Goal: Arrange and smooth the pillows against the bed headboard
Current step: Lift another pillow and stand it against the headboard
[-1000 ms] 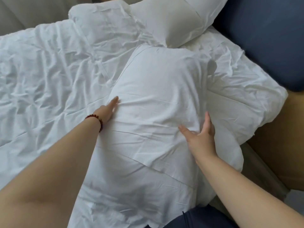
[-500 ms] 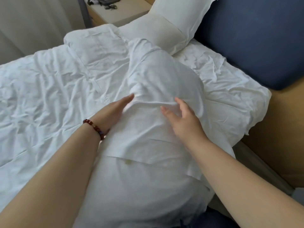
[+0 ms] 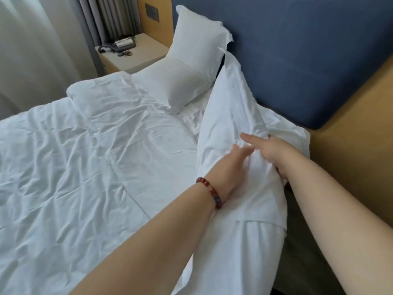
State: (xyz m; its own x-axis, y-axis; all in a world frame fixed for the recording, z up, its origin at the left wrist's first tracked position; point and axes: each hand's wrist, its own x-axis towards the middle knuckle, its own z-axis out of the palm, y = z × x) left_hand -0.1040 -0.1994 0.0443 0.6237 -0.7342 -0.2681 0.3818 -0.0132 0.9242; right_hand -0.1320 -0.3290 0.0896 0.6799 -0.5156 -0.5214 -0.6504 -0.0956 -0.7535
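A bedroom with a hotel look: a bed under a creased white duvet (image 3: 85, 167), plump white pillows (image 3: 197, 43) against a padded blue fabric headboard (image 3: 297, 50) framed by tan wooden panelling (image 3: 350, 145), a pale bedside table (image 3: 140, 57), sheer white curtains (image 3: 32, 50)

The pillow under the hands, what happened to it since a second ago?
The pillow lay flat on the bed; now it is tipped up on its edge towards the blue headboard. The right hand has moved up and grips its edge, and the left hand has slid across to press flat against its side. The far pillows and the crumpled duvet stayed put.
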